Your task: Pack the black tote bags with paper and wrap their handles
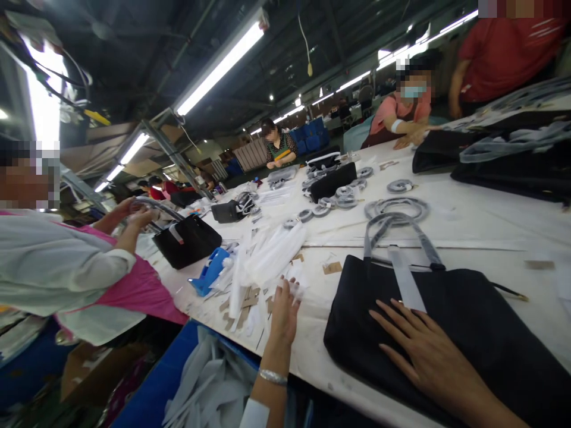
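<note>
A large black handbag (pixel 464 303) lies on the white table in front of me, its two handles wrapped in clear film. Across its top edge runs a white strip (pixel 405 276). My right hand (pixel 410 339) rests flat on the bag's side, fingers spread, with the fingertips just below the strip. Over the table's near edge, my left hand (pixel 285 309) reaches out with its fingers extended. It is close to a heap of white strips (pixel 272 255) and some thin clear plastic; whether it touches the plastic I cannot tell.
Brown card pieces (pixel 245 306) and a blue tape dispenser (pixel 209 272) lie left of my hand. Below the edge stands a blue bin (pixel 178 368) of white sheets. At left a person handles another black handbag (pixel 187 241). Wrapped coiled straps (pixel 397 208) lie farther back.
</note>
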The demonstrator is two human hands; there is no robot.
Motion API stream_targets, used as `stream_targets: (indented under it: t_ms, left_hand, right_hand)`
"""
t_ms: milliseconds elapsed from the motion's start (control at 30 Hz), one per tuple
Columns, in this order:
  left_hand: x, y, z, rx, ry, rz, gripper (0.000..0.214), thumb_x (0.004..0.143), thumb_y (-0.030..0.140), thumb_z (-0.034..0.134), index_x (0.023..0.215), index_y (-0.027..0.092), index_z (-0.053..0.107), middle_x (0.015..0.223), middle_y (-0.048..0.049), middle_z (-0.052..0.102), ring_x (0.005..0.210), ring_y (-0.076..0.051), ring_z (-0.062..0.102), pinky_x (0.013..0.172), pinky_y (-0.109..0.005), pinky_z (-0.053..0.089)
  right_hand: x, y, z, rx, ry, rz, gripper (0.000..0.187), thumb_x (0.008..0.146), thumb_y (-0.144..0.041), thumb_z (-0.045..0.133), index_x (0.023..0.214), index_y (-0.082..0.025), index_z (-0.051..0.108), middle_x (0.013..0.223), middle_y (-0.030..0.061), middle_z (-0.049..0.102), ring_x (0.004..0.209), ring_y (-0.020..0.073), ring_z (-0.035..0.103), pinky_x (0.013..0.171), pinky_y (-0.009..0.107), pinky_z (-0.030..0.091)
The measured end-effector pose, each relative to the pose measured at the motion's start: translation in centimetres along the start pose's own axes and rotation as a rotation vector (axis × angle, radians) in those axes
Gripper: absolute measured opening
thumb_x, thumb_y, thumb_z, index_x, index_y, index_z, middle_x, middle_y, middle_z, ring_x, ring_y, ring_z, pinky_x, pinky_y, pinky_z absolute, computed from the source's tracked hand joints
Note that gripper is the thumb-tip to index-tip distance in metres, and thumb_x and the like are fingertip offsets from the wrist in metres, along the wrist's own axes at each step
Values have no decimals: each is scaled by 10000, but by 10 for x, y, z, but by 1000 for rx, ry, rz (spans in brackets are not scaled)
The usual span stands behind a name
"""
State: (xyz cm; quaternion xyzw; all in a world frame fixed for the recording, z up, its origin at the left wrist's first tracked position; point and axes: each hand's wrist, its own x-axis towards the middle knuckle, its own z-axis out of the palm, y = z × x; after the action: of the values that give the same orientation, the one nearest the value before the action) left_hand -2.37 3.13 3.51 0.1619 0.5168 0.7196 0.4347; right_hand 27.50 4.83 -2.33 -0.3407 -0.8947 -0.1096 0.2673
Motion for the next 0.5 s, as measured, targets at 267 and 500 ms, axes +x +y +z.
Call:
stream_targets:
  t_ms: [267,500]
  left_hand:
    - [4,-9,-1,-183,134,-110,123,956,174,571,1051,135,637,1166,-146,701,978,-172,721,806,-251,603]
    - [26,3,-21,-272,230,-63,110,898,102,590,963,144,667,1048,-116,730,996,-181,719,839,-254,606]
  right_hand:
    - [-2,3,6,-33,7,-16,630,922,-538,542,1492,-305,413,1522,26,443,1361,313,447,1020,484,433]
    - [-4,5,8,-70,24,-48,705,897,-563,548,1522,-296,362,1515,22,450,1324,321,490,998,479,435]
